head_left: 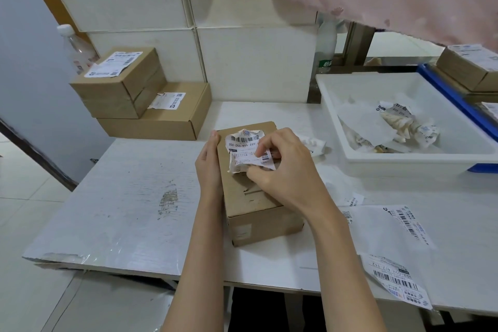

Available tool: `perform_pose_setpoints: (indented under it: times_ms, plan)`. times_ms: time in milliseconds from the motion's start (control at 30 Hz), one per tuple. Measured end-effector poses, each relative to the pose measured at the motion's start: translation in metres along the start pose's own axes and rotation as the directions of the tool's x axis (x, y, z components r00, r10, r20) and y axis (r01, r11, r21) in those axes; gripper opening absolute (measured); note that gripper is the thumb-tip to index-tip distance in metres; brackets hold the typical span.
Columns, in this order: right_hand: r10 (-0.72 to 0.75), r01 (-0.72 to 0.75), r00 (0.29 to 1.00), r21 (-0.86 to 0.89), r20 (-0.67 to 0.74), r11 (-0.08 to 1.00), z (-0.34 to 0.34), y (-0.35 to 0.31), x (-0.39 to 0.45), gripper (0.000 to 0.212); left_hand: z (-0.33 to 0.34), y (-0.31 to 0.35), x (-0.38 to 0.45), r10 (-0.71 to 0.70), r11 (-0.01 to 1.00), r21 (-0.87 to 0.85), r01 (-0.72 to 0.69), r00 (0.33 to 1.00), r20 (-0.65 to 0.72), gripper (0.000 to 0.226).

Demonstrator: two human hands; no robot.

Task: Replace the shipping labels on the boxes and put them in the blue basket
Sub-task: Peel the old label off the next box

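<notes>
two bare forearms, left hand and right hand ungloved; no sleeves, rings or watch visible.

Cardboard boxes: four. One at desk centre, two stacked at far left corner, one in blue basket at far right edge. White trays: one. Plastic bottles: two. Fresh label sheets at near right corner: two. Hands: two.

One head-worn camera (wide-angle) looks forward and down, close over the white table, both forearms entering from the frame's bottom.
</notes>
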State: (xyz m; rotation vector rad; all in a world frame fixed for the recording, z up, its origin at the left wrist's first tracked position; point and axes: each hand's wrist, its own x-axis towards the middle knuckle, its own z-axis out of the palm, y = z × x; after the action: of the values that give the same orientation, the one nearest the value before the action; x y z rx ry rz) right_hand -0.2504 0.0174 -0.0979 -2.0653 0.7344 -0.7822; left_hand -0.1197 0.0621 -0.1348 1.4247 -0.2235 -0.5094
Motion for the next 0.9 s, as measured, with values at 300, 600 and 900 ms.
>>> perform_pose_setpoints:
  times_ms: [300,600,900]
  plan:
    - [-0.005,0.009,0.998,0.066,-0.057,0.998,-0.003,0.002,0.000,0.031,0.001,0.000,-0.001,0.005,1.000,-0.029,-0.005,1.000,0.011,0.021]
    - [0.208,-0.173,0.956,0.176,-0.208,0.969,-0.004,-0.005,0.003,0.016,0.001,0.002,-0.003,0.036,0.998,-0.047,-0.036,0.999,-0.006,0.042]
    - [0.120,-0.127,0.969,-0.017,-0.214,0.992,0.003,-0.001,0.003,0.016,0.001,0.000,-0.003,0.039,0.998,-0.045,-0.037,0.999,0.036,0.019]
